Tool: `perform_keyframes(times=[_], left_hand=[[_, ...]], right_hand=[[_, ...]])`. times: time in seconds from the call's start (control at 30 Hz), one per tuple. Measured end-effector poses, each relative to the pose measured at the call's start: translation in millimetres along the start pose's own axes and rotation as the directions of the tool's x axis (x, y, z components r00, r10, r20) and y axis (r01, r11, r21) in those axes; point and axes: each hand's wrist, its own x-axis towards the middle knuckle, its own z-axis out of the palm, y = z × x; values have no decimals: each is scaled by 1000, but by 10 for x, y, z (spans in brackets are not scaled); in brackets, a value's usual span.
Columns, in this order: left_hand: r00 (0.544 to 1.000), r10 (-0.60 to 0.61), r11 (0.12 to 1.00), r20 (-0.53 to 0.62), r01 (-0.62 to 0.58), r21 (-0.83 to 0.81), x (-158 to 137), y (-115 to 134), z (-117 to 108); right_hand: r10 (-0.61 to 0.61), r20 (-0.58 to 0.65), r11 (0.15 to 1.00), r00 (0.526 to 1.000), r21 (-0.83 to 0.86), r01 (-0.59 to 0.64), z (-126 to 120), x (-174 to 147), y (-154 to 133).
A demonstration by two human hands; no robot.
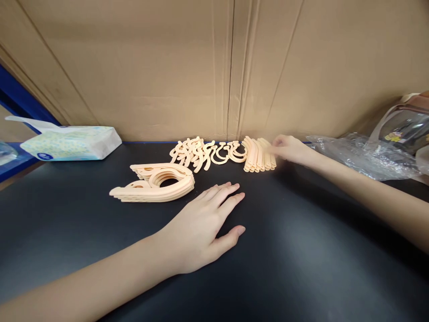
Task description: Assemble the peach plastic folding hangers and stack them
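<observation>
My left hand (209, 219) lies palm down on the black table, fingers stretched out and holding nothing. Just beyond its wrist is a stack of peach plastic folding hangers (167, 192). At the far side, my right hand (290, 150) is curled closed against the right end of a row of peach hanger arms (256, 156). Its fingertips and the end piece are smeared, so what it grips, if anything, is unclear. Left of that row lie several curved hanger hooks (219, 154) and a heap of wavy peach pieces (191, 152).
A tissue pack (77, 143) lies at the back left, one tissue sticking out. Crumpled clear plastic (362, 154) and a see-through bag (409, 125) are at the right, beyond my right forearm. Brown cardboard (150, 67) rises behind the black tabletop (301, 250).
</observation>
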Motion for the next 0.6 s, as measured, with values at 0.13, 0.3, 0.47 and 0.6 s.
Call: perform_keyframes(times=[0.13,0.3,0.47,0.6], left_hand=[[1000,-2,1000,20,2,15,12,1,-5],[1000,-2,1000,17,2,15,9,-6,4],[999,21,1000,-51,-20,13,-13,-29,50],[999,19,1000,-47,-18,22,-13,-32,69]], right_hand=[[-5,-12,1000,1000,-18,5,-12,-19,-1],[-4,-8,998,1000,-64,3,-16,-20,5],[-1,-9,994,1000,-113,0,-30,10,46],[-13,-21,993,1000,-120,10,-68,25,71]])
